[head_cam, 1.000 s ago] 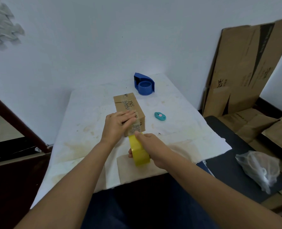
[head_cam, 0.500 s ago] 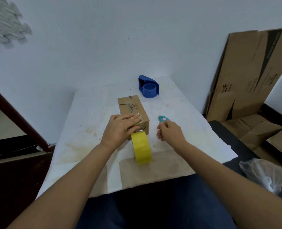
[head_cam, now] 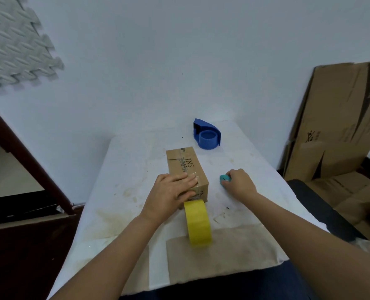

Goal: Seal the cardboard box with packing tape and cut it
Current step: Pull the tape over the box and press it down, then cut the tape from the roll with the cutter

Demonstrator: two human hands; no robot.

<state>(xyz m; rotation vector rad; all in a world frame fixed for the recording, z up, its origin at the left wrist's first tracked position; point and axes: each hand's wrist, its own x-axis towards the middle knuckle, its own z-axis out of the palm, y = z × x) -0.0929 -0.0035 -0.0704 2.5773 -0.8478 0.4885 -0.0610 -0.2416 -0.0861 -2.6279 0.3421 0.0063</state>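
Note:
A small cardboard box (head_cam: 185,164) printed "INS" lies lengthwise on the white table (head_cam: 134,169), with clear tape along its top. My left hand (head_cam: 172,191) presses flat on the box's near end, fingers spread, holding the tape down. A yellow roll of packing tape (head_cam: 197,223) stands on edge just in front of the box, still joined to it by the tape strip. Right of the box, my right hand (head_cam: 239,182) closes over a small teal cutter (head_cam: 223,178) lying on the table.
A blue tape dispenser (head_cam: 206,135) sits at the table's far end. Flattened cardboard sheets (head_cam: 340,131) lean on the wall at right above a dark seat (head_cam: 322,208). A brown paper patch (head_cam: 223,254) covers the table's near edge.
My right hand let go of the yellow tape roll, moved right and reached the teal cutter. The roll now stands alone. My left hand stayed on the box.

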